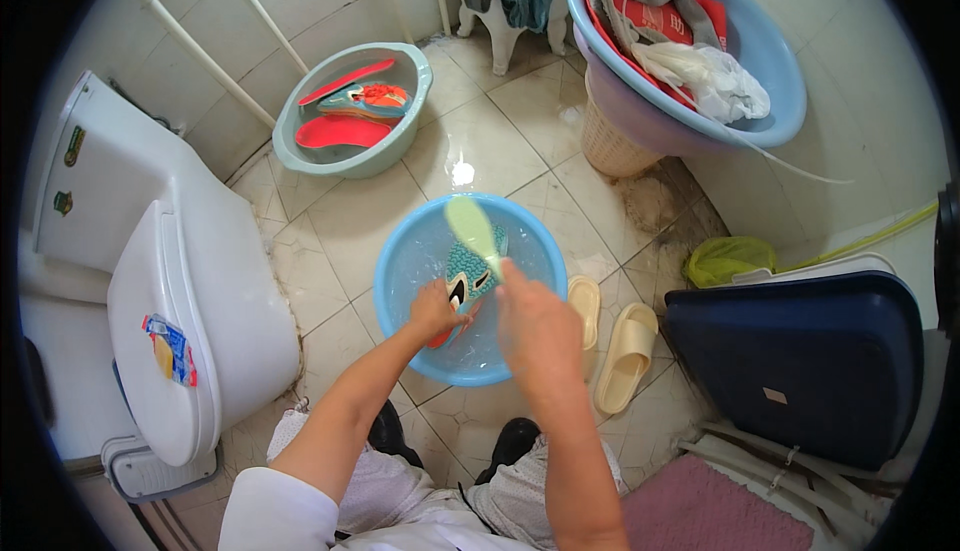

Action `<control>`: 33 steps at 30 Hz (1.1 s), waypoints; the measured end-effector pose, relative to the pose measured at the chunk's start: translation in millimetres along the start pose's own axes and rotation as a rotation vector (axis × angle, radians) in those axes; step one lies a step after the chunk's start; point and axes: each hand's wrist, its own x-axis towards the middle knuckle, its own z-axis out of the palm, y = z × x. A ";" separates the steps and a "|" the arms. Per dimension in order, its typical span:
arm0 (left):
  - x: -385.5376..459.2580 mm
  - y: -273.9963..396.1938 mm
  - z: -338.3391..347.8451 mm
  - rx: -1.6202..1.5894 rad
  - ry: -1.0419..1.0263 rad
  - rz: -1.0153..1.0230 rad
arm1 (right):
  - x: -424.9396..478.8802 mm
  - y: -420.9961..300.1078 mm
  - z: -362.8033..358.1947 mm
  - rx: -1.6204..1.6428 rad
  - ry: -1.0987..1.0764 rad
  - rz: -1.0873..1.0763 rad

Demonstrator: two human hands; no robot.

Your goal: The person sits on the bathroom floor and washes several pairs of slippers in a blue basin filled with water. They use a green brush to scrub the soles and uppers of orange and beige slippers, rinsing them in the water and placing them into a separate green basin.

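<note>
A light-blue plastic basin (388, 326) stands on the tiled floor between my feet and holds water. Inside it my left hand (435, 314) grips a teal and orange sneaker (475, 262) whose patterned sole faces up. My right hand (536, 326) is closed around the handle of a pale-green scrub brush (469, 224). The brush head is over the toe end of the sole and partly covers it; whether its bristles touch the sole is hidden. My right hand looks blurred.
A grey-green basin (283, 147) holds another sneaker (367, 100) and red insoles (341, 131). A toilet (247, 326) stands left, with a soap bar in its wrapper (171, 352) on the lid. Cream slippers (628, 356), stacked tubs (787, 100) and a navy tub (787, 363) are right.
</note>
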 end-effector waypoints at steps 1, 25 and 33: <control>12.8 -20.4 27.7 0.038 0.027 0.010 | -2.0 -5.8 6.4 -0.014 -0.047 -0.013; -6.6 6.0 -55.5 -0.224 0.041 0.258 | 43.5 42.8 -17.7 0.055 0.097 0.112; -36.6 13.5 -83.9 -0.367 0.155 0.143 | 45.7 31.1 -11.7 0.073 0.061 0.097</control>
